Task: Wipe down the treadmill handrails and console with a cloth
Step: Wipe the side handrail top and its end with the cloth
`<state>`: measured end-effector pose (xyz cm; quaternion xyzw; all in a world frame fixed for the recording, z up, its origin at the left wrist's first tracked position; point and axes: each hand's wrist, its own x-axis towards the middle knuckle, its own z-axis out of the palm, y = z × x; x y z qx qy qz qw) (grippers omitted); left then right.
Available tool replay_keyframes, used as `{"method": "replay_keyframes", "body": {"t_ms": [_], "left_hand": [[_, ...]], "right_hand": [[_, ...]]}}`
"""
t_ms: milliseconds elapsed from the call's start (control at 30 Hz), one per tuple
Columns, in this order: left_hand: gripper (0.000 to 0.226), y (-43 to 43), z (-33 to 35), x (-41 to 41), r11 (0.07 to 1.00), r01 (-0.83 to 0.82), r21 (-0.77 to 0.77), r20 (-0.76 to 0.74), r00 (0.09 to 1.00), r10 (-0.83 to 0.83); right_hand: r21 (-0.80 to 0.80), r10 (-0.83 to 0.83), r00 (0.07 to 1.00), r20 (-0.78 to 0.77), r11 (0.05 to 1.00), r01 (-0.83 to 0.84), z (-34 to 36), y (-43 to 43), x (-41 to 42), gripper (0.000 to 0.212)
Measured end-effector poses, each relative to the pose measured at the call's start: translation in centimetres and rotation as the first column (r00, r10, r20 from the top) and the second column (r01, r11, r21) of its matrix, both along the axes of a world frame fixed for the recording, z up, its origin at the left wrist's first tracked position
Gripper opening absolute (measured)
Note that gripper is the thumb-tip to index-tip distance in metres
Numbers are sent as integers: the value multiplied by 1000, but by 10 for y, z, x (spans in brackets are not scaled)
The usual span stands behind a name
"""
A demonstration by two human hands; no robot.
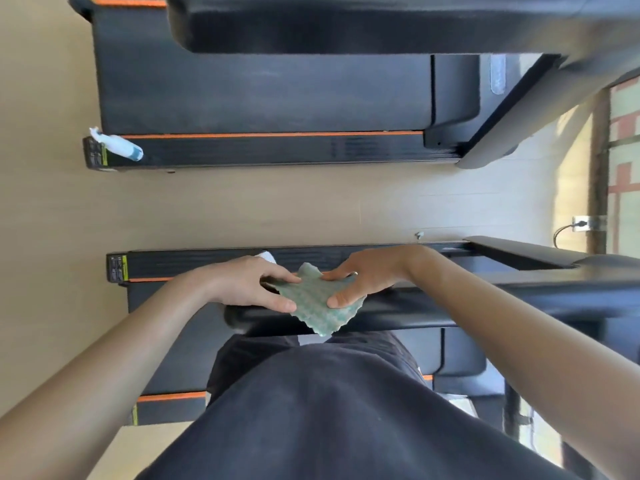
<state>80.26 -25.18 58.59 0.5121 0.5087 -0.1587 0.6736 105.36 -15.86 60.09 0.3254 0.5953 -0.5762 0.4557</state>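
Both hands meet over a green, bumpy-textured cloth (317, 304) held between them. The left hand (247, 285) pinches the cloth's left edge, thumb on the near side and fingertips curled onto the far side. The right hand (367, 278) pinches the opposite edge, its thumb pressed flat on the upper face and its fingers tucked behind. The cloth is spread roughly as a diamond, one corner hanging toward the person's body and another poking up away from them, between the two sets of fingertips. Just under the hands lies the black handrail (408, 313). Its long axis runs across from side to side, passing below the right wrist, and its rounded end sits beneath the left hand. The cloth's lower corner drapes in front of it. Beyond the knuckles is the side rail of the treadmill (194, 263). Well beyond the left hand, across a strip of pale floor (242, 202), a spray bottle (117, 146) lies on its side on a second treadmill (263, 98).
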Motion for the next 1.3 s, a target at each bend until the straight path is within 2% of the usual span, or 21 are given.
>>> {"method": "replay_keyframes", "body": {"t_ms": [67, 267, 400, 500, 600, 667, 767, 867, 933, 1000, 1200, 1300], "left_hand": [[62, -8, 1, -19, 1000, -30, 7, 3, 1000, 30], [72, -39, -3, -66, 991, -129, 35, -5, 992, 129], [65, -67, -10, -86, 954, -283, 100, 51, 959, 279], [65, -90, -15, -91, 900, -420, 112, 98, 906, 411], [68, -110, -20, -90, 812, -576, 97, 132, 816, 563], [78, -121, -21, -87, 747, -656, 105, 133, 754, 644], [86, -132, -22, -80, 675, -730, 109, 134, 684, 717], [89, -133, -23, -73, 632, -768, 106, 164, 641, 750], [88, -129, -24, -69, 633, -766, 112, 171, 642, 747], [77, -121, -23, -66, 657, -741, 136, 163, 671, 723], [41, -83, -7, -48, 793, -569, 220, 128, 822, 554], [50, -66, -5, -32, 869, -426, 253, 71, 904, 422]], "right_hand": [[10, 26, 1000, -6, 1000, -26, 0, -6, -20, 85], [73, 111, 993, -40, 991, -108, 9, -22, -72, 84], [103, 100, 994, -40, 990, -95, 9, -35, -98, 85], [105, 91, 994, -68, 991, -83, 7, -46, -113, 86], [134, 85, 991, -102, 988, -71, 10, -55, -127, 76], [189, 118, 985, -123, 977, -94, 13, -64, -135, 73], [293, 169, 973, -155, 949, -118, 13, -77, -142, 80], [317, 162, 973, -166, 943, -103, 15, -78, -139, 82], [321, 160, 977, -144, 941, -107, 17, -74, -133, 83], [322, 154, 982, -108, 940, -112, 20, -69, -125, 83], [357, 112, 990, -88, 931, -74, 28, -58, -85, 76], [388, 98, 991, -87, 920, -57, 31, -56, -60, 75]]}}
